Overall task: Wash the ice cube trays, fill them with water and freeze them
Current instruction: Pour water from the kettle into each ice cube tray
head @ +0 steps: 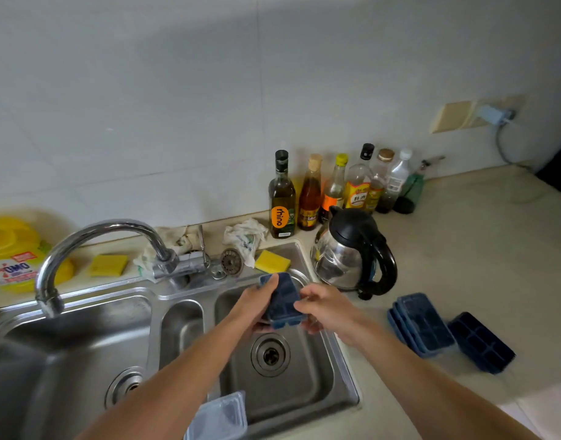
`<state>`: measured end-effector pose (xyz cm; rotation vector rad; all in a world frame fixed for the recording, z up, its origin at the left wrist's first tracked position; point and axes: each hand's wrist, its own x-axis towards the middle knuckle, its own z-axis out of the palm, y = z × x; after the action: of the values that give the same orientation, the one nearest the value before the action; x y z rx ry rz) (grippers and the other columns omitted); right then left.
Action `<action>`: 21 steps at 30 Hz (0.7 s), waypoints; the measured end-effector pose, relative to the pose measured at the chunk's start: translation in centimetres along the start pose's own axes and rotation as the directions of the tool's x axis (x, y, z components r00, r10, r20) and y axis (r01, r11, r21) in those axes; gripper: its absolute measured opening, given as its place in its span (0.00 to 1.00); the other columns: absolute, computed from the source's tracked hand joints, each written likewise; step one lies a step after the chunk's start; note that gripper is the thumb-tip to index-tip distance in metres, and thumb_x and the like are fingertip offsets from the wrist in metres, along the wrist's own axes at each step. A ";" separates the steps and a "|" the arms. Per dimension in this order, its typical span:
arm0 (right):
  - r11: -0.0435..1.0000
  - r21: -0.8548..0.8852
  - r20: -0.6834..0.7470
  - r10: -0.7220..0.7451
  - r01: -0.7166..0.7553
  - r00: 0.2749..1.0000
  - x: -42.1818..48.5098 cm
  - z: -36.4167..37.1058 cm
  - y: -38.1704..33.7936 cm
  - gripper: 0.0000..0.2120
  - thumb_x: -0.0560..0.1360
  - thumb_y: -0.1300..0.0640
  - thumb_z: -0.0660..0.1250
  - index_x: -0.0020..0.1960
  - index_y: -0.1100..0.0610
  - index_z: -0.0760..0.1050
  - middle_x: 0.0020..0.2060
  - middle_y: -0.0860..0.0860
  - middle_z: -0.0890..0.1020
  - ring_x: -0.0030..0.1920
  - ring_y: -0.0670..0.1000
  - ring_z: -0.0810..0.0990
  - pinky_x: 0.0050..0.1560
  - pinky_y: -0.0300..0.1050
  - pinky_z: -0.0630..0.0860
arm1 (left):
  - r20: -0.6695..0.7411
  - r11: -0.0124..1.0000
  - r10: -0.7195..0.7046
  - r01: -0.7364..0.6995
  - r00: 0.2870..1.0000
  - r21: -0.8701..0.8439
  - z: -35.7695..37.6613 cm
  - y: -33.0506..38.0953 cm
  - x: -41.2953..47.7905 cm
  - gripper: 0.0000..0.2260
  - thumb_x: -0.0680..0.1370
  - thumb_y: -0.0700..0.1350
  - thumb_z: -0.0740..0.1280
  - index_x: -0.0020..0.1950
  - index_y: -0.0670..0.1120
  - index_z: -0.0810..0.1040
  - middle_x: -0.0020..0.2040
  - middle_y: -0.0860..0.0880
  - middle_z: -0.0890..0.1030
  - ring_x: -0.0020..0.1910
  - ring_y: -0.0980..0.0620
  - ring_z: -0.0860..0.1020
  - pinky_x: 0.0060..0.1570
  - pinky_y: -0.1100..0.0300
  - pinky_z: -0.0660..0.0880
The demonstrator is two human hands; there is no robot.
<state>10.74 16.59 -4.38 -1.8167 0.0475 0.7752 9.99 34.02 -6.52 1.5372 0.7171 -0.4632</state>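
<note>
I hold a dark blue ice cube tray (283,298) over the right basin of the steel sink (333,373). My left hand (255,304) grips its left side with the thumb along the edge. My right hand (323,308) grips its right near corner. On the counter to the right lie a stack of blue ice cube trays (420,323) and one more blue ice cube tray (482,342) on its own. A clear lid (220,417) leans at the sink's front edge. The faucet (92,246) points over the left basin; no water is seen running.
A steel and black kettle (355,252) stands just right of the sink. Several bottles (336,188) line the wall. Yellow sponges (271,260) (109,265), a rag (244,238) and a strainer (231,262) lie behind the sink. A yellow detergent tub (15,252) sits far left.
</note>
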 end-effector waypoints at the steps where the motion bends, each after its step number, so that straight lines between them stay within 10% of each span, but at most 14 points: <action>1: 1.000 0.023 -0.025 0.003 -0.002 1.000 -0.3 -0.6 0.6 0.06 0.80 0.61 0.68 0.57 0.59 0.78 0.44 0.58 0.85 0.38 0.53 0.83 0.41 0.47 0.80 | 0.051 1.000 0.019 -0.018 0.998 -0.015 0.7 -0.2 -0.1 0.22 0.81 0.59 0.65 0.65 0.44 0.77 0.57 0.40 0.84 0.53 0.41 0.84 0.54 0.45 0.82; 21: 0.996 -0.084 -0.320 -0.034 0.008 0.947 -7.6 -22.3 13.5 0.08 0.79 0.65 0.65 0.51 0.54 0.79 0.44 0.54 0.86 0.33 0.49 0.83 0.39 0.50 0.83 | 0.144 0.946 0.296 -0.311 0.944 0.089 25.0 -2.3 -4.6 0.15 0.80 0.41 0.68 0.66 0.48 0.73 0.45 0.47 0.83 0.36 0.55 0.84 0.37 0.58 0.81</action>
<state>10.28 -10.37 -7.62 -2.0037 0.2114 0.4645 8.32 8.61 -7.69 1.6712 0.3485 -0.3697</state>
